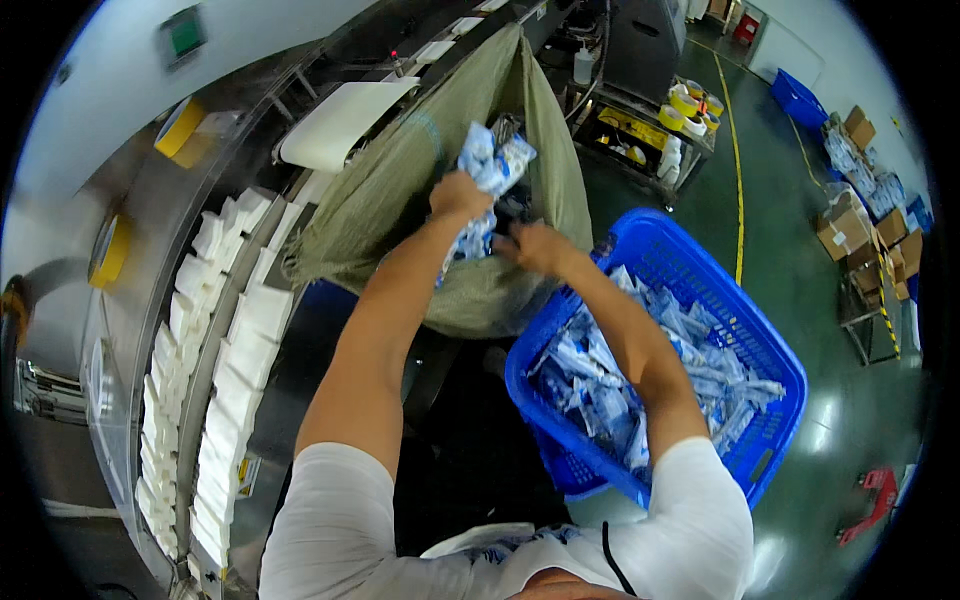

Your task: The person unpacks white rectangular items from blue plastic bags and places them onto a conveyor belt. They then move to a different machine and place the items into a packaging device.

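2 hands at the sack mouth. Our left hand is clenched on a bunch of blue-white sachets, held above the green woven sack. Our right hand is at the sack rim; we can't tell its finger state. Risk as we judge it: the loose bunch sheds sachets outside the sack, or the rim folds shut. More sachets fill the blue plastic basket beside it. White flat packs line the conveyor on our left, yellow tape rolls above.
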The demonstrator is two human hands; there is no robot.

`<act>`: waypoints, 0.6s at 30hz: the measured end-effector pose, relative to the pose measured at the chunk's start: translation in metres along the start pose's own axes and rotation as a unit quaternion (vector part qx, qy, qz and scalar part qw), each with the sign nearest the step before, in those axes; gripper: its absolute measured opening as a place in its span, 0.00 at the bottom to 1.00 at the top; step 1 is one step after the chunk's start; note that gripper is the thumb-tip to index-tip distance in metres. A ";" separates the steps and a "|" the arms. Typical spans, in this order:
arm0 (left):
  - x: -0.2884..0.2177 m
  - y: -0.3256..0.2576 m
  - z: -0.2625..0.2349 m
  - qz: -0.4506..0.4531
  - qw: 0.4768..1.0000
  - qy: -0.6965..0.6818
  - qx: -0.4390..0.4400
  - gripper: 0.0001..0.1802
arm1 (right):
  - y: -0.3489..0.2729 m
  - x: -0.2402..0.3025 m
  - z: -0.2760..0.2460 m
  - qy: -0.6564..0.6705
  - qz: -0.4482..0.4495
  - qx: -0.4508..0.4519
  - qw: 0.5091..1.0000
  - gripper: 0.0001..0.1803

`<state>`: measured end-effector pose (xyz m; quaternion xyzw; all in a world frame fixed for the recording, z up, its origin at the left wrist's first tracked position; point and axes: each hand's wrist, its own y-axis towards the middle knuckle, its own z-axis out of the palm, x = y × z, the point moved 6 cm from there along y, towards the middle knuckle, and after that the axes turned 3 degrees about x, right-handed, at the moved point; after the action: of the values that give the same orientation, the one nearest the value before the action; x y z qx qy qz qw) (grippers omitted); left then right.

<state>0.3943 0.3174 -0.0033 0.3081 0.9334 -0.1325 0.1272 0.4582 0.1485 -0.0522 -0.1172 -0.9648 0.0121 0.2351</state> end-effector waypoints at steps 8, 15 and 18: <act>-0.016 0.061 0.238 0.325 0.780 0.410 0.344 0.24 | -0.066 0.039 -0.070 -0.067 -0.274 -0.230 0.931 0.18; 0.013 0.090 0.308 0.313 0.749 0.430 0.395 0.22 | -0.036 0.049 -0.049 0.039 -0.337 -0.119 0.933 0.20; 0.027 0.082 0.307 0.289 0.767 0.409 0.401 0.21 | 0.000 0.058 -0.039 0.052 -0.260 0.059 0.962 0.26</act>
<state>0.4712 0.2954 -0.3122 0.6113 0.6256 -0.3135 -0.3698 0.4262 0.1604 0.0082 0.1514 -0.9460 0.0015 0.2868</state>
